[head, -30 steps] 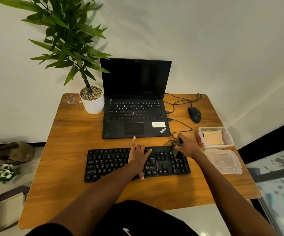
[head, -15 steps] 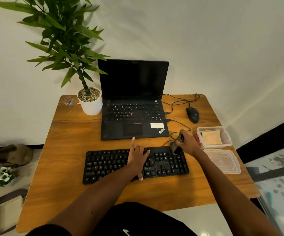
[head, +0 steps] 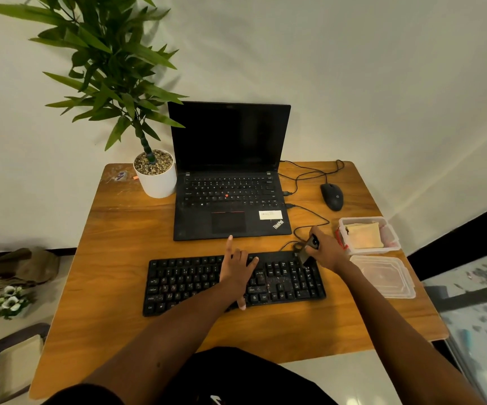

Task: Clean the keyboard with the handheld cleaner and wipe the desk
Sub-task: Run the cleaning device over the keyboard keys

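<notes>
Right hand point(head: 328, 252) curled round the handheld cleaner point(head: 309, 248), a small dark tool held tilted, lower end down at the far right corner of the keyboard point(head: 195, 285), by the number pad. Fingers wrapped tight on the tool's body, wrist above the keyboard's right end.

Left hand point(head: 238, 271) laid flat across the middle of the keyboard, fingers straight and spread, gripping nothing; forefinger reaching past the far edge toward the laptop point(head: 230, 200), thumb down near the front row of keys.

Keyboard black, lying crosswise on the wooden desk point(head: 113, 287) toward its near side, pale specks scattered among the keys around the arrow block. Thin black cable looping from its far right corner, just behind the cleaner.

Just beyond the keyboard, the laptop, open, screen dark, white sticker on the palm rest. To its right, a black wired mouse point(head: 331, 196), well apart from the hands. Near the right hand, at the desk's right edge, a clear plastic box point(head: 394, 238) with a yellow cloth point(head: 365, 235) inside, and its lid point(head: 382, 276) lying flat just in front of it. Left of the laptop, a white pot point(head: 157, 182) with pebbles and a tall green plant.
</notes>
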Tool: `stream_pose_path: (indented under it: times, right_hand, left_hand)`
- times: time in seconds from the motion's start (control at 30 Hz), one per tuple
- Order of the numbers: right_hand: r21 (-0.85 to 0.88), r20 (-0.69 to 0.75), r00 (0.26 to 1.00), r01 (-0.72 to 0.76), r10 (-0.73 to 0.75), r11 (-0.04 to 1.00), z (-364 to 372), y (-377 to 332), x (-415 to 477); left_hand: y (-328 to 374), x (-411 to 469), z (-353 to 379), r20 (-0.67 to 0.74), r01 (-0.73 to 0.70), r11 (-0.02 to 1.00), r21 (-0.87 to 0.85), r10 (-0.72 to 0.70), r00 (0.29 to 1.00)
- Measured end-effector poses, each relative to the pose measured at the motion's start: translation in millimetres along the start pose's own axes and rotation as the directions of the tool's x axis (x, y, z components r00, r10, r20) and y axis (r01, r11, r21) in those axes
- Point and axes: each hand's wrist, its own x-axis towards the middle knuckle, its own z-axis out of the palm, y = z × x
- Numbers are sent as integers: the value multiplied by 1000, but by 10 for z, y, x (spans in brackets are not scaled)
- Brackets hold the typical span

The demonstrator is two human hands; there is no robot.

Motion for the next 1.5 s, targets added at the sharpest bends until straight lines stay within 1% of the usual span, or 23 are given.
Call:
stream_pose_path:
  times: [0.07,0.13,0.23,0.3,0.4,0.47,0.5,0.6,0.63,0.67,0.8,0.83,0.87,0.97,1.0,1.07,1.13,1.2,1.23,1.33,1.4,1.5]
  right_hand:
    - [-21,62,998,-16,17,1000,-8,33,0]
    - [19,73,997,-20,19,1000,-58,22,21]
    - [85,-43,999,-17,21,996,-75,6,32]
    - [68,-63,998,-21,25,997,-35,13,9]
    - [15,26,998,-58,57,998,-19,59,-14]
    - [25,72,996,-63,61,998,-76,53,1]
    - [48,52,997,-58,56,997,-103,42,11]
    - [90,-101,994,-38,47,995,-90,15,4]
    - [79,-112,993,-38,47,996,-64,16,-5]
    - [60,-90,995,-45,51,997,-35,27,-17]
    - [28,82,992,-98,96,995,-68,63,-10]
    - [36,102,990,-100,95,994,-100,62,8]
    - [57,91,992,-96,90,994,-129,60,23]
    - [111,-43,995,-88,94,990,-149,60,19]
    - [110,-57,994,-89,96,990,-134,69,7]
    - [81,-14,995,-102,104,991,-93,101,-20]
    - [47,58,992,-119,116,992,-105,128,-37]
    - [50,100,988,-121,115,991,-161,127,-27]
    - [68,78,990,-122,117,990,-186,121,-17]
    - [120,-78,989,-114,124,986,-198,95,-14]
    - [127,-75,988,-122,133,984,-148,109,-32]
    - [80,8,988,-157,157,984,-107,167,-42]
  left_hand:
    - [3,8,3,-1,4,1000,-1,-4,1000]
    - [4,7,3,3,3,1000,-3,-3,1000]
    - [4,4,0,1,5,1000,-2,-5,1000]
    - [4,-3,-6,0,3,1000,-4,-3,1000]
    - [6,0,-4,1,6,1000,-4,-6,1000]
    - [5,0,0,5,5,1000,0,-5,1000]
    - [5,2,-1,6,3,1000,-1,-3,1000]
    - [12,6,-3,0,5,1000,-7,-5,1000]
    - [8,2,-7,3,4,1000,-6,-4,1000]
    - [6,0,-10,6,4,1000,-6,-4,1000]
    - [14,-10,-2,6,10,1000,-5,-10,1000]
    - [15,-11,1,7,9,1000,-6,-9,1000]
    - [16,-9,5,6,10,1000,-8,-10,1000]
    - [16,1,3,-2,11,1000,-14,-11,1000]
    - [14,-4,0,-1,8,1000,-10,-8,1000]
    - [11,-9,-2,4,6,1000,-6,-6,1000]
    - [18,3,7,-4,10,1000,-13,-10,1000]
    - [16,-1,9,0,8,1000,-13,-8,1000]
    - [15,-3,7,3,7,1000,-10,-7,1000]
    - [19,7,6,-1,9,1000,-8,-9,1000]
    - [15,0,2,4,7,1000,-12,-7,1000]
    - [17,-5,5,-1,9,1000,-14,-9,1000]
